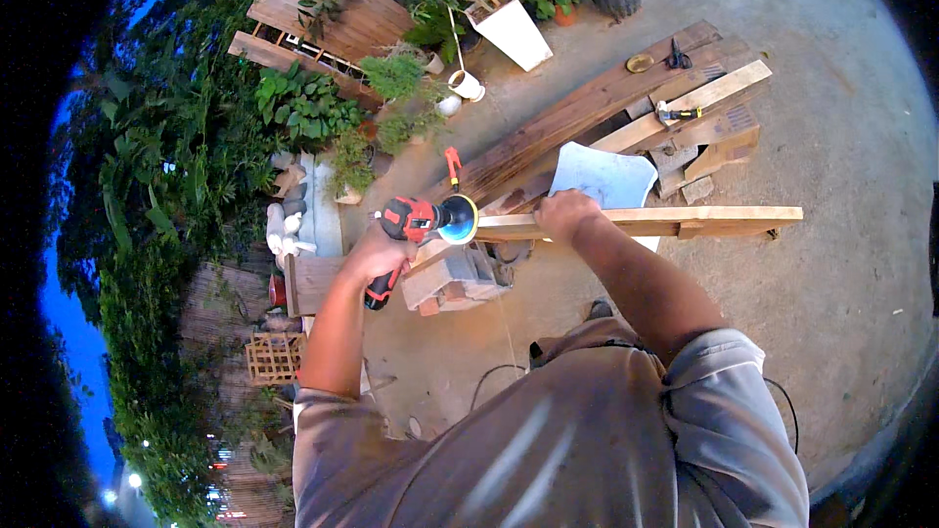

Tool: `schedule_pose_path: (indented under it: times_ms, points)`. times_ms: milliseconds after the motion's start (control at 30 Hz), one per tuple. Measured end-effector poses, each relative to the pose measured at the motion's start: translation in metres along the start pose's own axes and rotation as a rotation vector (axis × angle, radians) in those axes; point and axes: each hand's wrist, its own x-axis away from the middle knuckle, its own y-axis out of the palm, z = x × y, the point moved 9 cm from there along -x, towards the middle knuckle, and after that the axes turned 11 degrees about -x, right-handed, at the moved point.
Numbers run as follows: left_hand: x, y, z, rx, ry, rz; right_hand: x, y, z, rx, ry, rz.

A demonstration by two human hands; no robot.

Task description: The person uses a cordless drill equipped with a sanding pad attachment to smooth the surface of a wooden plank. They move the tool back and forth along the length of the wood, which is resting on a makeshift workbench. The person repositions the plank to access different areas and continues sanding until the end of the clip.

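Note:
My left hand (pixel 381 252) is wrapped round the handle of a red and black cordless drill (pixel 409 219). The drill carries a round sanding pad (pixel 458 219) with a blue back and yellow rim. That pad is up against the left end of a pale wooden board (pixel 724 218); whether it touches the wood I cannot tell. Closed over the board's upper edge, my right hand (pixel 567 212) grips it to the right of the drill. Behind the board stands a pale blue plastic stool (pixel 606 174), and a concrete block (pixel 450 282) sits below the drill.
Dark planks (pixel 587 103) lie beyond, with a pale timber (pixel 738 83) and a yellow and black hand tool (pixel 677 111) on it. A red clamp (pixel 453 164) stands past the drill. Potted plants and a white planter (pixel 514 34) line the far side. A cable (pixel 494 372) runs near my body.

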Motion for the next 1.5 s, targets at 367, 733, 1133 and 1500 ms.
schedule_pose_path:
  times_ms: [367, 733, 1133, 1500]
  points:
    - [0.004, -0.004, 0.007, -0.081, -0.07, 0.005, 0.0, 0.002, 0.002, -0.083, 0.071, 0.031]
    - [0.005, 0.006, 0.001, -0.084, -0.062, -0.079, 0.007, 0.0, -0.003, -0.141, 0.039, 0.019]
    - [-0.003, 0.001, -0.008, -0.069, -0.053, -0.01, -0.001, 0.01, 0.003, -0.119, 0.022, 0.001]
    - [-0.004, 0.003, -0.005, -0.028, -0.109, -0.054, -0.004, 0.016, 0.006, -0.101, 0.046, -0.016]
